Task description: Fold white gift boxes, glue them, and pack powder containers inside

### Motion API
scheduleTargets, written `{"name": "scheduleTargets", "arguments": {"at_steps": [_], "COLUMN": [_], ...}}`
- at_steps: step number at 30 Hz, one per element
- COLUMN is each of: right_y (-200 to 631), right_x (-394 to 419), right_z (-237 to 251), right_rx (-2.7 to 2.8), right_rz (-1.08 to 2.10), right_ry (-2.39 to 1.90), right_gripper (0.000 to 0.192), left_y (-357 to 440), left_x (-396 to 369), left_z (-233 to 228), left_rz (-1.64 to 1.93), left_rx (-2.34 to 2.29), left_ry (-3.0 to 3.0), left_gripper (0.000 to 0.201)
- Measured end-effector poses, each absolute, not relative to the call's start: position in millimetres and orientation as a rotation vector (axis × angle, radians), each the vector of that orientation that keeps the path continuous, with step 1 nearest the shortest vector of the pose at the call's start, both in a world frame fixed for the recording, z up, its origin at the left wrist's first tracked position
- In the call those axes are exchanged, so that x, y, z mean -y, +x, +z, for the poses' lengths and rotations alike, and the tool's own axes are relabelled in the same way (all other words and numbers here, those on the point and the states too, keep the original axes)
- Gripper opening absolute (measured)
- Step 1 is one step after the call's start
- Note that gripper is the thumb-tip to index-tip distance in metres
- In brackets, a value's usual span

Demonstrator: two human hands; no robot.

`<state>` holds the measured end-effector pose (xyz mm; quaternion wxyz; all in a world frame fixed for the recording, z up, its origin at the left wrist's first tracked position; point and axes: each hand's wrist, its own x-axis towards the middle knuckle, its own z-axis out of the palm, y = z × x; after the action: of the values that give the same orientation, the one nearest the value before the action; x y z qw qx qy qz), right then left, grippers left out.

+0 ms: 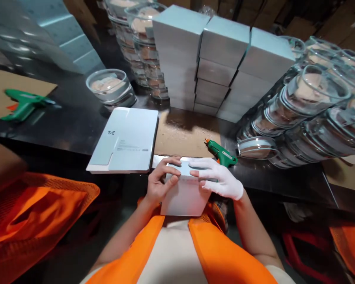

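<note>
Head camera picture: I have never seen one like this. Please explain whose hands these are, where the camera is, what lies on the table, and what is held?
The single camera sits on a person's head and looks down, so both hands are that person's own. The bare left hand and the white-gloved right hand together hold a small white box at the table edge. On the dark table lie a stack of flat white cartons, a green glue gun on a cardboard sheet, piled white boxes, and many clear lidded containers. A second green glue gun lies far left.

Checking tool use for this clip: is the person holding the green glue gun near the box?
No. The glue gun lies on the table, while the bare left hand and gloved right hand both press on the white box.
</note>
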<state>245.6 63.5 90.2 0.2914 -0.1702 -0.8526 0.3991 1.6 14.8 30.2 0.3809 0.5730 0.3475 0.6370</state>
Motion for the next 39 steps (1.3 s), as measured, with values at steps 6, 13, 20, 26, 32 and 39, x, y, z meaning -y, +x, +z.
{"name": "scheduleTargets", "arguments": {"at_steps": [6,13,20,26,32,39], "right_y": [249.3,223.9,245.9,254.2,262.2,275.9], "right_x": [-45.9,-26.3,-47.5,-68.8,-33.7,8.3], "right_z": [57.9,36.0,59.9,77.9,59.3,-12.7], "right_rx": [1.986,1.553,1.971,2.34,2.055,2.313], "right_rz": [0.939,0.669,0.721,0.903,0.282,-0.331], "right_ry": [-0.7,-0.935,-0.845,-0.782,-1.025,-0.856], "right_gripper": [0.036,0.022,0.027,0.043,0.067,0.042], "left_y": [6.0,13.7,15.7,20.3,14.8,22.2], "left_x": [-15.4,-15.2,-25.8,-25.5,-28.6,-47.4], "left_z": [30.4,29.5,29.1,28.5,29.3,36.7], "left_rz": [1.682,1.751,1.685,1.564,1.635,1.561], "left_rx": [-0.877,-0.962,-0.934,-0.999,-1.278,-1.205], "left_ry": [1.426,1.325,1.334,1.399,1.152,0.54], "left_gripper": [0.02,0.027,0.026,0.026,0.034,0.055]}}
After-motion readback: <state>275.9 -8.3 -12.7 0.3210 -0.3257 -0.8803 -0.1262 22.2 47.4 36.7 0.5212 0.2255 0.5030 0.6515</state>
